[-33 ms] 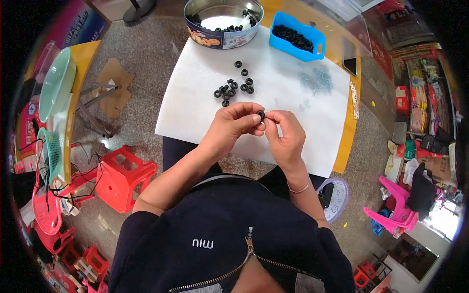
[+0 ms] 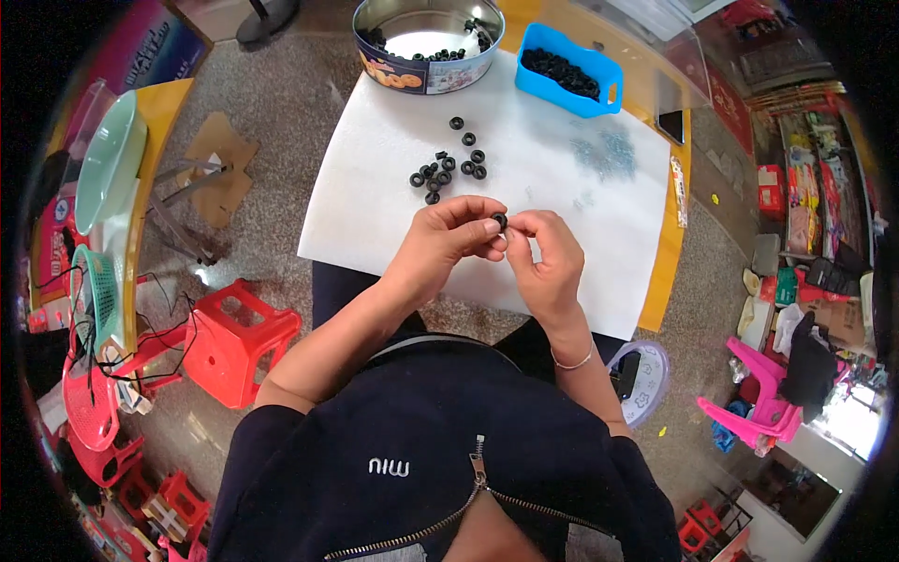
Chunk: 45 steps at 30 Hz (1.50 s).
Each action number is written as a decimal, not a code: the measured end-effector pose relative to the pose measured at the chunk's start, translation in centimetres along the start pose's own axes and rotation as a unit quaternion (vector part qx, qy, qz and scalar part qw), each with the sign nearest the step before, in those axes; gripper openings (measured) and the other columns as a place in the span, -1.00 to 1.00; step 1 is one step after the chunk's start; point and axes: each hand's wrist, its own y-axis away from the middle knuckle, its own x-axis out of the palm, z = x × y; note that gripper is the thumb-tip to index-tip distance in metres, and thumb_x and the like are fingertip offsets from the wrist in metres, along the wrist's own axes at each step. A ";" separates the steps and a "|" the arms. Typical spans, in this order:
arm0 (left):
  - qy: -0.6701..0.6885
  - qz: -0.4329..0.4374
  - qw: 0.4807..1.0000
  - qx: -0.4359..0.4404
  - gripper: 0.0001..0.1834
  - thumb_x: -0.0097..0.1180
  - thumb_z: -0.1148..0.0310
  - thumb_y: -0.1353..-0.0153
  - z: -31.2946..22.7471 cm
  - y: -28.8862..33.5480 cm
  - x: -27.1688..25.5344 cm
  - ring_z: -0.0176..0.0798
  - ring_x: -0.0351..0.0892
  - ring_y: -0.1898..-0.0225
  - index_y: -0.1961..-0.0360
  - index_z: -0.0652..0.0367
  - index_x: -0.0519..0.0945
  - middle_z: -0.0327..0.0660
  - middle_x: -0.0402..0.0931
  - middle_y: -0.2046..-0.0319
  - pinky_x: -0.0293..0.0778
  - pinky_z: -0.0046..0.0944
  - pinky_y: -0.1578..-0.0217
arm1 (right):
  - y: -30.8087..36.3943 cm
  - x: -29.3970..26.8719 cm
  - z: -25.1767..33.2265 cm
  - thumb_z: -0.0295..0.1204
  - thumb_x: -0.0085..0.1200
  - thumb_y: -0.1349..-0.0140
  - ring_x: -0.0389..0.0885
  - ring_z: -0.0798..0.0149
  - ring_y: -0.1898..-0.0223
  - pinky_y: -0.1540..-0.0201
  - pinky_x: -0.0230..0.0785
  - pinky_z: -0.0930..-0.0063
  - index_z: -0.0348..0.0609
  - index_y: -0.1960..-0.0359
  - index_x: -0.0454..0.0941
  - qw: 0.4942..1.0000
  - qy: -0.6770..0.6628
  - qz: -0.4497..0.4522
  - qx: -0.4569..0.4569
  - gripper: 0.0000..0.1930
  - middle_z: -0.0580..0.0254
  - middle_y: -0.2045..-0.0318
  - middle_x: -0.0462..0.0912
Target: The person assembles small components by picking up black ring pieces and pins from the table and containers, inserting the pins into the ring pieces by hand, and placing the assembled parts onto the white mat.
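Over the near edge of a white sheet [image 2: 375,122], my left hand [image 2: 438,245] pinches a small black ring [image 2: 500,221] between thumb and fingertips. My right hand [image 2: 551,266] meets it from the right, its thumb and forefinger closed at the ring's edge. Whatever the right fingertips hold is too small to make out. Beyond my left hand lies a loose group of similar black rings [image 2: 444,178]. Farther right on the sheet is a patch of tiny clear bluish pieces [image 2: 607,152], with a few more scattered closer to me.
At the far edge stand a round tin [image 2: 454,75] with black rings inside and a blue plastic basket [image 2: 560,97] full of small black parts. A phone [image 2: 671,126] lies at the table's right edge. A red stool [image 2: 223,361] is on the floor at left.
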 end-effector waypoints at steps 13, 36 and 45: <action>-0.056 0.035 0.998 0.004 -0.78 0.10 0.46 -0.21 0.0 1.1 0.4 -0.37 0.57 0.42 0.14 0.36 0.53 -0.18 0.57 0.39 0.55 -0.40 0.33 | 0.6 -1.4 1.8 -0.68 0.06 0.03 0.53 0.14 0.34 0.30 0.41 0.36 -0.24 0.30 0.43 0.999 -0.028 0.000 -0.036 -0.78 0.10 0.34 0.53; -0.134 0.034 0.990 0.027 -0.77 0.07 0.45 -0.22 0.8 2.3 2.2 -0.34 0.55 0.38 0.12 0.33 0.52 -0.19 0.57 0.36 0.53 -0.35 0.30 | 2.6 -2.6 2.4 -0.67 0.04 -0.05 0.57 0.21 0.38 0.34 0.44 0.44 -0.25 0.34 0.51 0.996 -0.077 -0.031 0.020 -0.87 0.12 0.39 0.56; -0.153 0.033 0.987 0.034 -0.81 0.07 0.49 -0.20 1.1 2.5 2.1 -0.35 0.56 0.36 0.16 0.33 0.53 -0.18 0.57 0.35 0.53 -0.35 0.27 | 2.9 -2.5 2.2 -0.69 0.01 0.02 0.53 0.22 0.44 0.37 0.42 0.44 -0.26 0.39 0.43 0.996 -0.089 -0.023 0.018 -0.85 0.13 0.43 0.50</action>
